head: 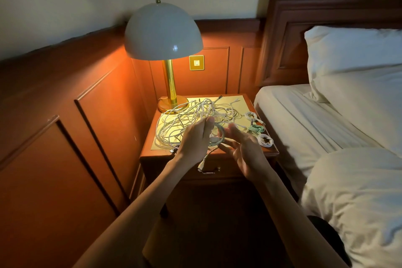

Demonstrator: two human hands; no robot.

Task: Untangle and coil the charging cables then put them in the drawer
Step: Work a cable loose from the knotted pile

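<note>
- Head view, far left: the lit lamp (pixel 163 30) stands at the back left corner of the nightstand (pixel 152 155).
- Beside it, the tangle (pixel 176 124) of thin white charging cables sprawls over the left and middle of the top, with some strands lying against the lamp foot.
- We judge these cables light, limp and smooth-jacketed. They will likely slip and spring out of loops, and a hard pull would likely tighten the knots. We would take a strand close to its plug and feed it out slowly.
- Our left hand (pixel 195 137) hovers over the front of the top, with thumb and fingers pinched on a small coil (pixel 218 137) of white cable.
- The coil's plug end (pixel 201 165) dangles in front of the closed drawer (pixel 224 169).
- Our right hand (pixel 245 150) is just right of the coil. Its fingers are spread and straight, blurred, and closed round nothing we can make out.
- Along the right edge of the top lie three finished bundles, apart from the tangle: a white bundle (pixel 252 115), a green bundle (pixel 256 129) and a second white bundle (pixel 265 139).
- Farthest right is the bed (pixel 304 119).
</note>
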